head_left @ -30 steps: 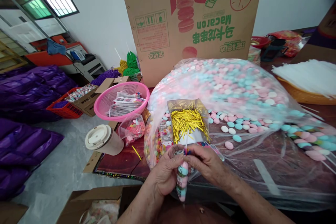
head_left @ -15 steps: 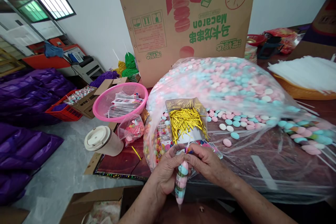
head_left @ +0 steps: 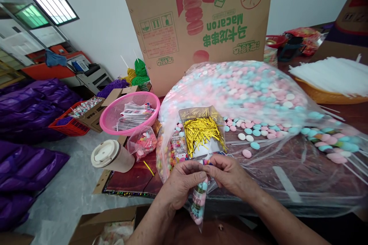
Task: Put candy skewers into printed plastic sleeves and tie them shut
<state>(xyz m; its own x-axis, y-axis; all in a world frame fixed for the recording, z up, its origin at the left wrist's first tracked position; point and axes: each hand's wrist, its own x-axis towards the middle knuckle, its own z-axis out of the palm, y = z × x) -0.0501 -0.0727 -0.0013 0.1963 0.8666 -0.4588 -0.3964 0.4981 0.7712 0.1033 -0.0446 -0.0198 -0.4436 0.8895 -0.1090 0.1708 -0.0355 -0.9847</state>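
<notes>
A clear wrapper bag with a skewer of pink, blue and white candies [head_left: 199, 202] hangs point-down between my hands at the table's front edge. My left hand [head_left: 182, 180] is closed around its upper part, thumb laid across the front. With fingers pinched together, my right hand [head_left: 228, 173] grips the gathered, colourfully printed top of the bag, where a white stick pokes up. Just beyond my hands, gold twist ties [head_left: 202, 134] lie in an open clear pack. Loose candies [head_left: 249, 138] are scattered to the right, spilling from a large clear plastic bag [head_left: 244, 92].
A pink basket [head_left: 105, 122] of printed wrappers and a lidded cup [head_left: 122, 157] stand at the left. Behind rises a big macaron carton [head_left: 198, 15]. White sticks [head_left: 330, 73] fill an orange basket on the right. An open box [head_left: 100, 218] sits below, front left.
My left thumb and fingers have closed higher over the bag's neck, covering the top candies. The bag has tilted slightly, its lower end flaring out. The view has shifted a little.
</notes>
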